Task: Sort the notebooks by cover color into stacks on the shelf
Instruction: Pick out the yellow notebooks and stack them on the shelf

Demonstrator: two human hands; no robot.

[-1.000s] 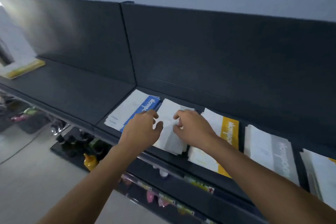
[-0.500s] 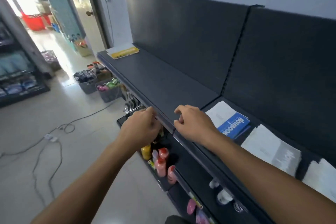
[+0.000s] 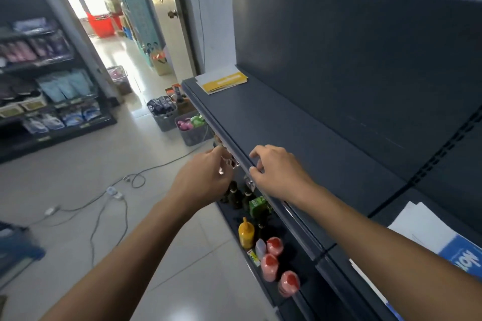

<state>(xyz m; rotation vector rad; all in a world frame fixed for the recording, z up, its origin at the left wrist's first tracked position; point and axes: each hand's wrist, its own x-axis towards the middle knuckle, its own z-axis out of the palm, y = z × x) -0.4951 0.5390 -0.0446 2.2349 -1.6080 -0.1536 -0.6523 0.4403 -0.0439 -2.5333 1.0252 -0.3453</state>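
Note:
A stack of yellow-covered notebooks (image 3: 223,81) lies at the far left end of the dark shelf (image 3: 300,138). A blue and white notebook (image 3: 440,240) lies at the right edge of view, partly behind my right forearm. My left hand (image 3: 206,180) hovers just off the shelf's front edge with its fingers curled and nothing in it. My right hand (image 3: 276,171) hangs over the shelf's front lip, fingers loosely bent and apart, holding nothing.
Bottles and a yellow squeeze bottle (image 3: 246,233) stand on the lower shelf below my hands. Grey baskets (image 3: 191,128) sit on the floor by the shelf end. Cables (image 3: 114,190) trail over the tiled floor. Another stocked rack (image 3: 44,81) stands at left, beside an open doorway.
My view has swung left along the shelf, away from the row of notebooks. Both hands left the white notebook and moved left, empty, to the shelf's front edge.

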